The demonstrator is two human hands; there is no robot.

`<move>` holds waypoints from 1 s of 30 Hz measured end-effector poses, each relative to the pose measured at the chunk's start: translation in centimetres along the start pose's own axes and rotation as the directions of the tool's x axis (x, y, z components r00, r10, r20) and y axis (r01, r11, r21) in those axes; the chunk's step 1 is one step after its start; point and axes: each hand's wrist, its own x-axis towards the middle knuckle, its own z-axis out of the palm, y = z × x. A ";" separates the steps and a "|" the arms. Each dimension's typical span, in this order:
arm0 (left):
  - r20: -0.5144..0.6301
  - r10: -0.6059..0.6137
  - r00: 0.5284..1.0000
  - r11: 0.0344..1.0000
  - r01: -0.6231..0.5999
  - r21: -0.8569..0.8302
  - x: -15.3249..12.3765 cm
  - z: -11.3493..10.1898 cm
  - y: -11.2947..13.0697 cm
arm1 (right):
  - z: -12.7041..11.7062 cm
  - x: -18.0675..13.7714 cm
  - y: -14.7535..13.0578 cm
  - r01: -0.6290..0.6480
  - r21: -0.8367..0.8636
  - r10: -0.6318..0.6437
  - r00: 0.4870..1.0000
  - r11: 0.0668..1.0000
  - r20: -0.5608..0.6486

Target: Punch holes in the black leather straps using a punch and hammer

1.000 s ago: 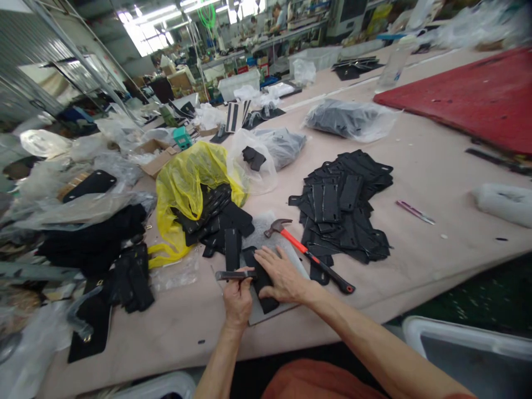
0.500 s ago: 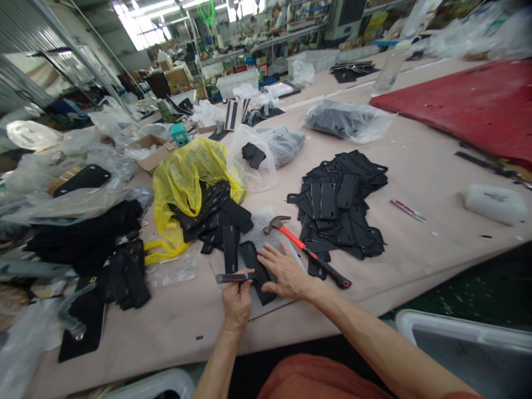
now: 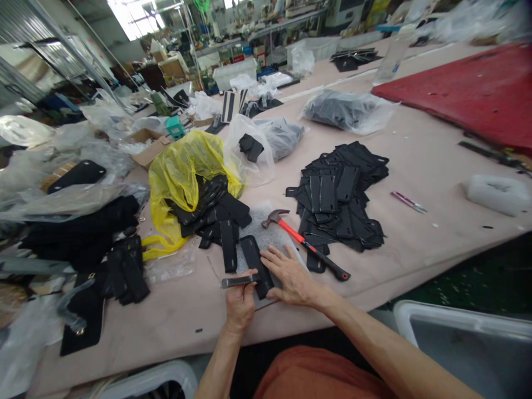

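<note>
My left hand (image 3: 240,303) is closed round a flat dark metal tool (image 3: 238,282) held crosswise over the near end of a black leather strip (image 3: 255,261). My right hand (image 3: 291,275) lies flat with fingers spread on that strip, pinning it to a grey pad (image 3: 266,238). A red-and-black claw hammer (image 3: 305,243) lies just right of my right hand.
A heap of black leather pieces (image 3: 341,194) sits right of the hammer, another spills from a yellow bag (image 3: 183,172) to the left. Plastic bags, black goods and a cardboard box crowd the left. A red mat (image 3: 465,91) lies far right, a grey bin (image 3: 465,343) below the table edge.
Both hands stay on the strip and tool. The view has tilted slightly, so everything sits a bit lower and nearer. My right hand's fingers have spread a little wider.
</note>
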 end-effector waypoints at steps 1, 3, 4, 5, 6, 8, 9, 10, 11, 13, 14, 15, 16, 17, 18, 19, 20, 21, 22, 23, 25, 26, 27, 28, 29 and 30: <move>0.008 0.013 1.000 1.000 -0.013 0.001 0.0 0.1 0.1 | 0.1 0.0 -0.1 -0.010 -0.003 0.010 1.000 1.000 -0.017; 0.020 0.015 1.000 1.000 -0.015 0.005 -0.3 0.1 0.3 | 0.4 0.0 -0.2 -0.028 -0.009 0.027 0.998 1.000 -0.048; 0.022 0.004 1.000 1.000 -0.005 0.006 -0.5 0.2 0.4 | 0.4 0.1 -0.2 -0.032 -0.010 0.032 0.998 0.999 -0.057; 0.024 -0.012 1.000 1.000 0.012 0.006 -0.8 0.2 0.5 | 0.5 0.1 -0.1 -0.034 -0.009 0.033 0.998 0.999 -0.061; 0.023 -0.030 0.999 1.000 0.030 0.005 -1.0 0.2 0.6 | 0.4 0.1 -0.1 -0.033 -0.007 0.032 0.998 0.999 -0.062; 0.022 -0.055 0.998 0.998 0.055 -0.001 -1.4 0.2 0.6 | 0.4 0.1 0.0 -0.026 0.000 0.026 0.998 1.000 -0.060; 0.021 -0.061 0.998 0.998 0.061 -0.002 -1.5 0.2 0.7 | 0.3 0.0 0.0 -0.025 0.004 0.025 0.998 1.000 -0.061; 0.020 -0.065 0.998 0.998 0.065 -0.002 -1.6 0.3 0.6 | 0.3 0.0 0.0 -0.024 0.007 0.024 0.998 1.000 -0.063; 0.019 -0.069 0.997 0.998 0.069 -0.001 -1.6 0.3 0.6 | 0.2 0.0 0.0 -0.025 0.010 0.025 0.997 1.000 -0.066; 0.029 -0.073 0.997 0.997 0.073 0.003 -1.5 0.4 0.5 | 0.2 0.0 0.0 -0.027 0.015 0.028 0.997 1.000 -0.072; 0.037 -0.072 0.997 0.997 0.072 0.007 -1.5 0.4 0.5 | 0.2 0.0 0.0 -0.030 0.016 0.031 0.997 0.999 -0.075; 0.046 -0.071 0.996 0.997 0.071 0.013 -1.5 0.4 0.5 | 0.2 0.0 0.0 -0.031 0.016 0.032 0.996 0.999 -0.079; 0.052 -0.070 0.996 0.997 0.069 0.021 -1.4 0.5 0.4 | 0.2 0.0 0.0 -0.032 0.015 0.033 0.996 0.999 -0.082; 0.055 -0.068 0.996 0.997 0.066 0.030 -1.4 0.5 0.4 | 0.2 -0.1 0.0 -0.031 0.015 0.032 0.996 0.999 -0.085; 0.056 -0.063 0.996 0.997 0.061 0.039 -1.4 0.5 0.4 | 0.2 -0.1 0.1 -0.028 0.014 0.030 0.996 0.999 -0.087; 0.057 -0.054 0.997 0.997 0.051 0.049 -1.4 0.6 0.4 | 0.2 -0.1 0.1 -0.026 0.015 0.027 0.996 1.000 -0.089; 0.060 -0.039 0.997 0.997 0.036 0.061 -1.3 0.6 0.5 | 0.3 -0.1 0.2 -0.024 0.017 0.025 0.996 1.000 -0.091; 0.062 -0.018 0.998 0.997 0.013 0.077 -1.3 0.6 0.5 | 0.4 -0.1 0.2 -0.023 0.019 0.025 0.995 1.000 -0.093; 0.062 0.010 0.998 0.995 -0.016 0.100 -1.2 0.7 0.5 | 0.4 -0.1 0.2 -0.022 0.024 0.025 0.995 0.999 -0.094; 0.065 0.041 0.997 0.991 -0.050 0.128 -1.1 0.7 0.6 | 0.5 -0.1 0.2 -0.022 0.029 0.025 0.995 0.999 -0.096; 0.079 0.101 0.992 0.976 -0.114 0.188 -0.9 0.8 0.6 | 0.5 -0.1 0.1 -0.009 0.045 0.014 0.995 0.999 -0.096; 0.090 0.125 0.988 0.966 -0.142 0.214 -0.8 0.9 0.7 | 0.3 -0.2 0.2 0.007 0.059 -0.001 0.996 0.998 -0.094; 0.100 0.148 0.984 0.958 -0.168 0.233 -0.7 1.0 0.7 | 0.0 -0.3 0.3 0.022 0.075 -0.015 0.995 0.997 -0.100; 0.107 0.171 0.979 0.951 -0.192 0.243 -0.6 1.1 0.8 | -0.4 -0.4 0.5 0.026 0.089 -0.015 0.992 0.996 -0.123; 0.107 0.193 0.975 0.946 -0.214 0.245 -0.5 1.2 0.8 | -1.0 -0.6 0.9 0.005 0.095 0.011 0.986 0.995 -0.167; 0.103 0.216 0.971 0.942 -0.234 0.241 -0.4 1.3 0.9 | -1.6 -0.9 1.4 -0.050 0.089 0.069 0.971 0.995 -0.228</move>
